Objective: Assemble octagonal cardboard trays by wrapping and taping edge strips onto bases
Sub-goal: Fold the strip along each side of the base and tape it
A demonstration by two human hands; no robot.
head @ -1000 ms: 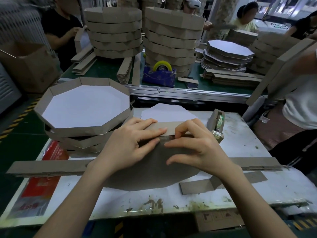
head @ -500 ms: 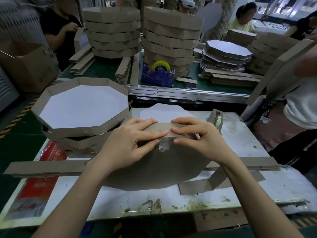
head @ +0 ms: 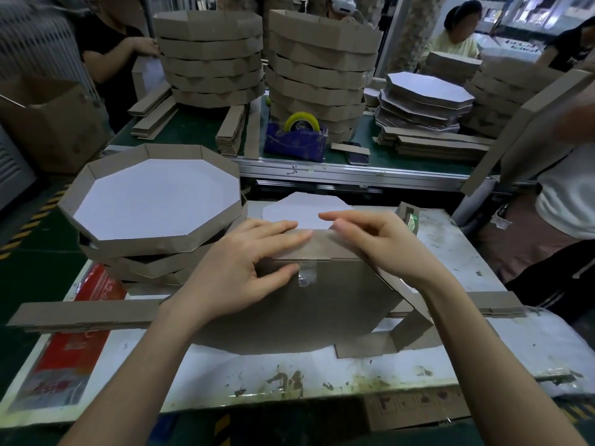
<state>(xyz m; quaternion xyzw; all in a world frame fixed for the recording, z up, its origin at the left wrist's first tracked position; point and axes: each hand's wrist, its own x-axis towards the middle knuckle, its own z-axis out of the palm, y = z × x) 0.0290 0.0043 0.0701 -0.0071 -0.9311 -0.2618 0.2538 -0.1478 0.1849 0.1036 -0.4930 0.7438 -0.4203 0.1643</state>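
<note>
Finished trays [head: 151, 244] are stacked at left, with a tape dispenser [head: 409, 217] at right. On the table [head: 457, 252] the base [head: 306, 310] leans up, brown side facing. A strip [head: 322, 247] is taped [head: 306, 276] along its top — left hand [head: 244, 268] pressing flat, right hand [head: 380, 243] resting outstretched.

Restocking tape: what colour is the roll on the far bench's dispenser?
The tape roll is yellow, seen in the head view.
</note>
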